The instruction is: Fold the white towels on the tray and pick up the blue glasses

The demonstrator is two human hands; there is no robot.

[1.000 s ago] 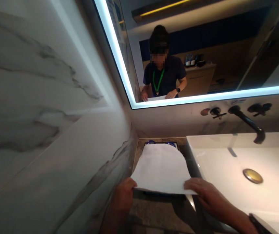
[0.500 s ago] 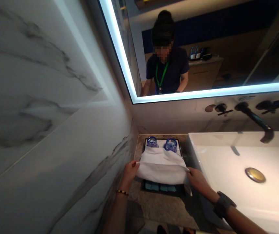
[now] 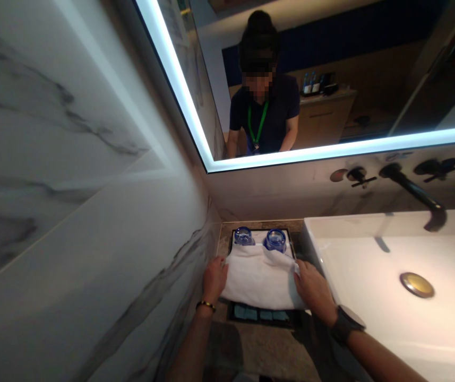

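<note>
A white cloth (image 3: 261, 281) lies across a black-edged tray (image 3: 291, 321), with its front edge hanging over the tray's middle. My left hand (image 3: 214, 278) has its fingers closed on the cloth's left edge. At the right edge, my right hand (image 3: 310, 284) grips the same cloth near its upper corner. Two blue-tinted glasses, one on the left (image 3: 243, 236) and one on the right (image 3: 275, 240), stand at the back of the tray behind the cloth. Teal packets (image 3: 246, 312) show at the tray's front.
A white basin (image 3: 370, 265) with a brass drain (image 3: 417, 285) is to the right, below a black wall spout (image 3: 414, 191). A marble wall (image 3: 92, 239) rises close on the left. The lit mirror (image 3: 331, 116) reflects a person.
Both hands have moved up along the cloth's sides toward the glasses. The folded front strip now lies flatter, and the cloth looks like one smooth surface. The view has shifted slightly.
</note>
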